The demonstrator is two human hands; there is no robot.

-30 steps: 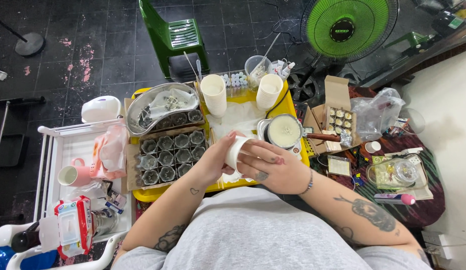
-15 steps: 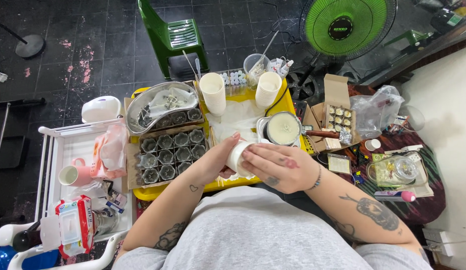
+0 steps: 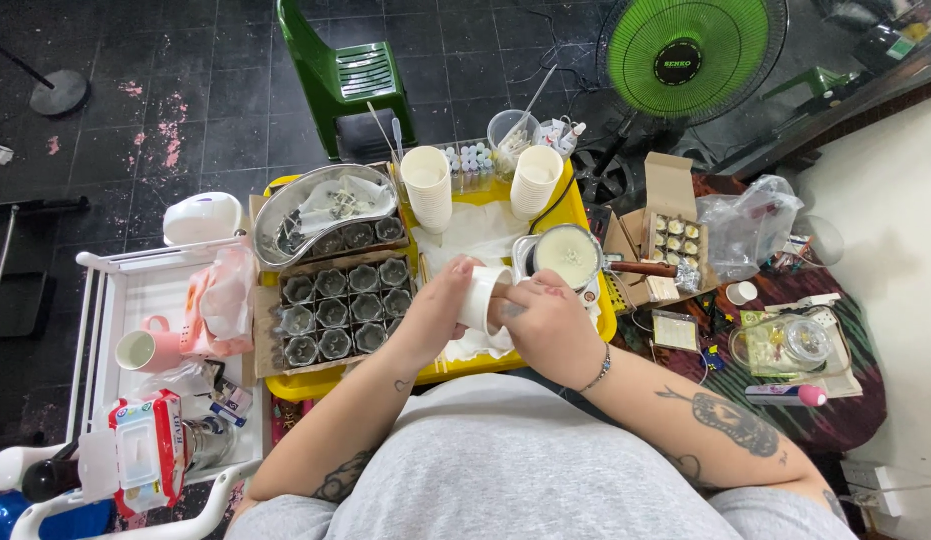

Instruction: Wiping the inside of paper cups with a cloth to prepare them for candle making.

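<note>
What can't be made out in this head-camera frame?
- White paper cup: its inside and lower half, covered by the left hand and right hand.
- Small moulds in the cardboard tray: contents too small to tell.
- Person's lap: hidden by grey shirt.

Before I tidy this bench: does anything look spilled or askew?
Nothing looks spilled. Both hands, left hand and right hand, hold a white cup tipped sideways over the yellow tray; the pot sits level.
</note>
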